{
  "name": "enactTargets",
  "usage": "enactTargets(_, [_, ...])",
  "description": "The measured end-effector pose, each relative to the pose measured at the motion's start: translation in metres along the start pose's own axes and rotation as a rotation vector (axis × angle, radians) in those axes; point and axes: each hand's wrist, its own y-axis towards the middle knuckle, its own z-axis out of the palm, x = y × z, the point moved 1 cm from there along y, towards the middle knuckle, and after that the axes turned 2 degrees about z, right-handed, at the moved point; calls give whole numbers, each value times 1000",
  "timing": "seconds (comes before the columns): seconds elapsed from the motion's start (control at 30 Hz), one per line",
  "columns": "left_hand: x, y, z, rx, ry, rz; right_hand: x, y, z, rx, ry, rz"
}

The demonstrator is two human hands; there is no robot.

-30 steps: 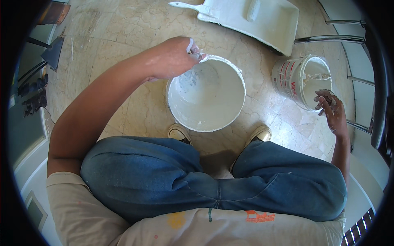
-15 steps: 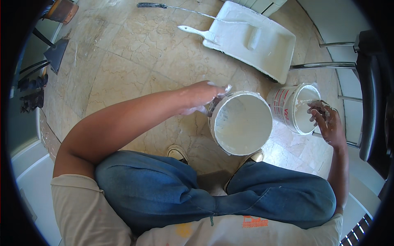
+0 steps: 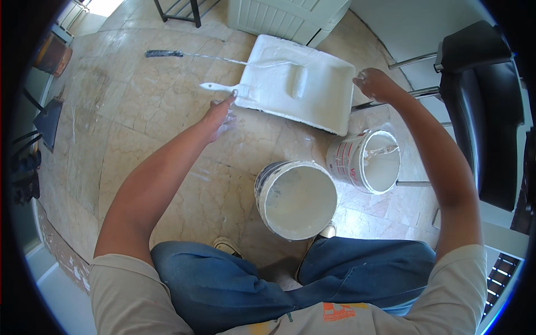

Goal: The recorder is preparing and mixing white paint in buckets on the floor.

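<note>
My left hand, smeared with white paint, reaches the near left corner of a white paint tray. Its fingers are apart, with the index finger beside a white-handled paintbrush that lies across the tray's edge. At the tray's right rim is my right hand, fingers partly bent and nothing visible in them; contact with the rim is unclear. A paint roller rests in the tray, its dark grip sticking out left. In front of my feet stands a paint-coated bucket.
A second white bucket stands tilted to the right, with a paint-smeared tool inside. A black chair with metal legs is on the right. A pale cabinet is behind the tray. A terracotta pot stands far left.
Both hands have left the buckets and moved forward to opposite sides of the tray. The view has shifted, showing more floor at the far side.
</note>
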Motion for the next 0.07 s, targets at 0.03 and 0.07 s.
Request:
enactTargets(0.03, [-1,9,3,-25,-74,36,-18,27,10,80,7,93])
enactTargets(0.07, [-5,18,13,-38,-148,72,-41,49,19,156,15,197])
